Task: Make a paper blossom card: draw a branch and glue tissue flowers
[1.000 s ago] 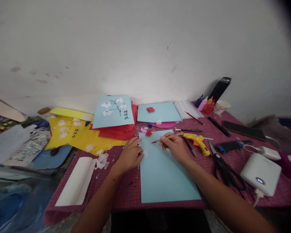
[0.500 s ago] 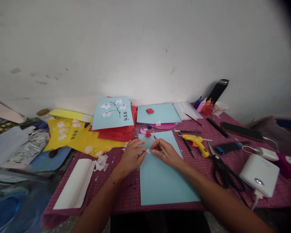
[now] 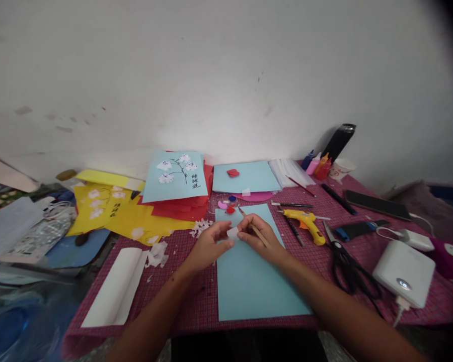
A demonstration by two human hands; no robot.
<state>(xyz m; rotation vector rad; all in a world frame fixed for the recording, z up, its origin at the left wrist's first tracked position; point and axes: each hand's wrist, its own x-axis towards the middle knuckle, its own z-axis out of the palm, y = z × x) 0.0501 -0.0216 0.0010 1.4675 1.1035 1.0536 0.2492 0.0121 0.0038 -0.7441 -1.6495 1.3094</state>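
Observation:
Above the upper part of a light blue sheet of paper (image 3: 260, 286), my right hand (image 3: 262, 239) is closed. Its fingertips pinch a small white piece of paper (image 3: 232, 233). A thin wooden paintbrush (image 3: 260, 234) is also tucked in that hand, its tip pointing up and away. My left hand (image 3: 208, 247) is just left of the white piece, thumb and fingers apart, with nothing gripped. Small red (image 3: 230, 210) and pink (image 3: 222, 205) pieces sit beyond my hands. Curled white paper scraps (image 3: 201, 228) lie behind my left hand.
A yellow glue gun (image 3: 304, 221) and black-handled scissors (image 3: 343, 261) lie on the right, beside a white power bank (image 3: 405, 271). Folded white paper (image 3: 115, 286) is at left. Flower-decorated blue paper (image 3: 175, 176) tops a red stack at the back. Paint bottles (image 3: 319, 165) stand back right.
My left fingers have spread and drawn back from the white piece, which now shows more fully in my right fingertips. The paintbrush lies at a different angle, showing more of its shaft.

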